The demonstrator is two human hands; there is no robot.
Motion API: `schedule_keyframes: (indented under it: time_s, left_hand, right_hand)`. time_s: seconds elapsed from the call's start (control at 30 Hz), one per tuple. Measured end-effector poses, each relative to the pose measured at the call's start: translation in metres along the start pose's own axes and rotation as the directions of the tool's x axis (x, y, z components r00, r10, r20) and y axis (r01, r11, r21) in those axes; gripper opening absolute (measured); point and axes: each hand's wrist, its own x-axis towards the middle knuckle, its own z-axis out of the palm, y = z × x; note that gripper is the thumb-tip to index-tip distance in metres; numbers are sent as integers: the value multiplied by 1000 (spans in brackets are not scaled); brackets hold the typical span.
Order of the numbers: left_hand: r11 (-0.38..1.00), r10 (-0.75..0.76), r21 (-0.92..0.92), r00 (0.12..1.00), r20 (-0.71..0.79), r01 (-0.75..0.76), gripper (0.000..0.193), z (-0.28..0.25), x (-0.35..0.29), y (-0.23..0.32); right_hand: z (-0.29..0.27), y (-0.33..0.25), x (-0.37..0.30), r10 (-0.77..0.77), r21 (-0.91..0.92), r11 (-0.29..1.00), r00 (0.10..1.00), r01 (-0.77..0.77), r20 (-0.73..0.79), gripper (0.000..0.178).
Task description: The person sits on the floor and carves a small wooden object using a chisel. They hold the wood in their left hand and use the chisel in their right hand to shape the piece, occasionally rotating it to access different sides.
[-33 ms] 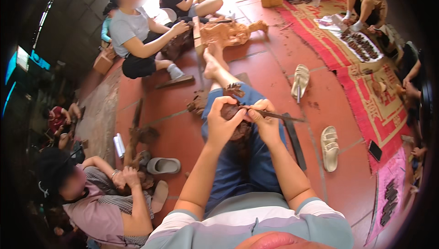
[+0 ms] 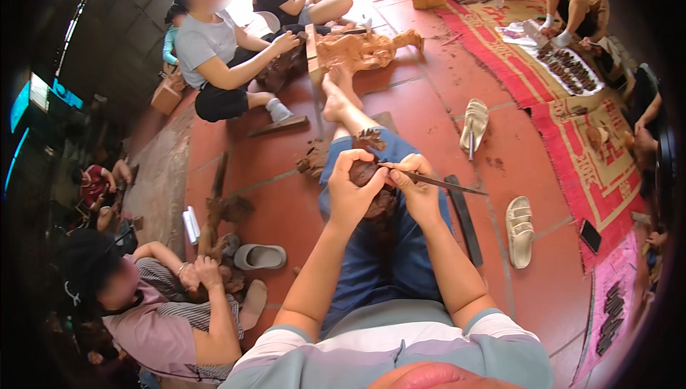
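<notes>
A dark brown carved wooden piece [image 2: 363, 172] rests upright in my lap, between my thighs. My left hand [image 2: 349, 196] is wrapped round its upper part, with the thumb pressed along the side. In my right hand [image 2: 416, 187] is a slim, dark carving tool [image 2: 454, 185], pinched between thumb and fingers. Its inner end meets the wood close to my left thumb, and its other end sticks out to the right. Both thumbs nearly touch. The tool's working tip is too small to make out.
Beyond my feet lies a large orange-brown wood carving [image 2: 354, 52]. A dark flat bar [image 2: 464, 221] lies right of my leg, near beige sandals [image 2: 519, 232]. People sit working at left [image 2: 168, 317] and far left [image 2: 207, 50]. A phone [image 2: 590, 236] rests on the red mat [image 2: 557, 153].
The carving tool's outer end reaches slightly farther right and lower. Both hands keep their grip, and the surroundings have shifted a little to the right in view.
</notes>
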Motion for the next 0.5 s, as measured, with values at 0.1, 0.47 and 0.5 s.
schedule_keyframes:
  time_s: [0.1, 0.47, 0.5]
  left_hand:
    - [994, -36, -100, 994, 100, 46, 33, -5, -1, 4]
    - [995, -51, -77, 990, 129, 61, 36, 2, 3, 10]
    - [1000, -20, 23, 992, 123, 18, 35, 0, 2, 8]
  right_hand:
    - [0, 4, -6, -92, -66, 993, 994, 96, 56, 5]
    - [-11, 18, -5, -165, -107, 981, 986, 161, -26, 9]
    - [-14, 18, -7, -152, -136, 980, 988, 145, -36, 8]
